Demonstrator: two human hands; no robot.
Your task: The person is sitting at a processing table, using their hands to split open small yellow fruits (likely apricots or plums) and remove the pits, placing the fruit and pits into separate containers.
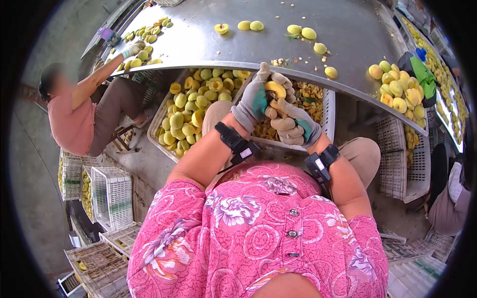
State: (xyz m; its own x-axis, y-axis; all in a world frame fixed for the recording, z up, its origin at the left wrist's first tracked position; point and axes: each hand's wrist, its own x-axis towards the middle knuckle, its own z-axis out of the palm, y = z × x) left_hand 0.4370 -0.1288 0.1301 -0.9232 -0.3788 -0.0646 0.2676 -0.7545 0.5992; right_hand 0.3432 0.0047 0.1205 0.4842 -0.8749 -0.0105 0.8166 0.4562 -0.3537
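Note:
Both of my hands wear grey gloves with teal patches and meet just below the metal table's front edge. My left hand [254, 99] is closed around a yellow peach half [275, 89], its cut side partly visible. Close against it, my right hand [292, 123] has its fingers curled in, touching the peach near its lower edge. Whatever lies inside the right fist is hidden. Beneath the hands is a crate [329, 115] of dark yellow-brown fruit pieces. To its left, another crate [158, 119] is heaped with yellow-green peaches, several of them halved.
Loose peaches [250, 26] and small scraps lie on the metal table [198, 44]. A peach pile [397, 87] sits at its right corner beside a green cloth [423, 74]. At left, a seated co-worker [74, 109] reaches to another pile. White crates [112, 198] stand on the floor.

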